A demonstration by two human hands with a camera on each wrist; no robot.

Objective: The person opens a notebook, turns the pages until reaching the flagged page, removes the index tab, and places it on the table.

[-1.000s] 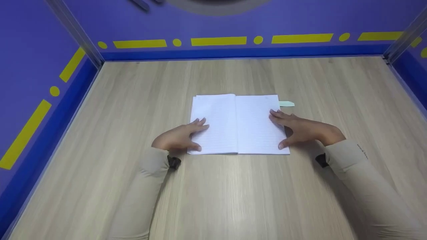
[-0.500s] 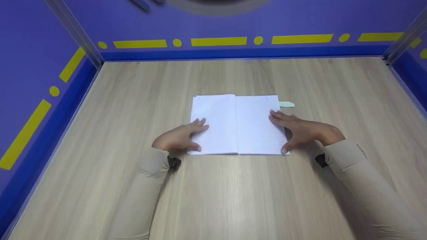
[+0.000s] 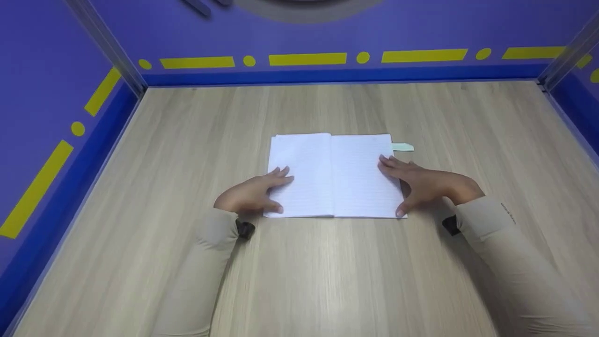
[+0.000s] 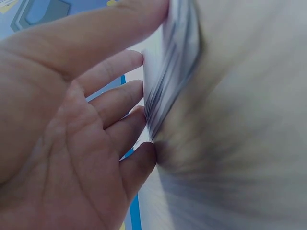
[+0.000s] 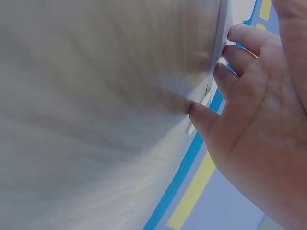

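An open notebook [image 3: 332, 182] with lined white pages lies flat on the table. My left hand [image 3: 255, 191] rests its spread fingers and thumb on the outer edge of the left page. In the left wrist view the stacked page edges [image 4: 172, 72] show beside the fingertips, and the little finger reaches the tabletop. On the other side my right hand [image 3: 421, 185] lies with fingers and thumb spread over the right page's outer edge. A pale green tab [image 3: 403, 147] sticks out from the notebook's right side, above the right hand.
The wood-grain table [image 3: 299, 281] is bordered by a blue-purple back wall [image 3: 421, 28] and side walls with yellow dashes and dots. Dark bands [image 3: 245, 229] sit at both cuffs of the beige sleeves.
My right thumb has slid slightly outward and down toward the notebook's lower right corner. The left hand and the notebook stay in place.
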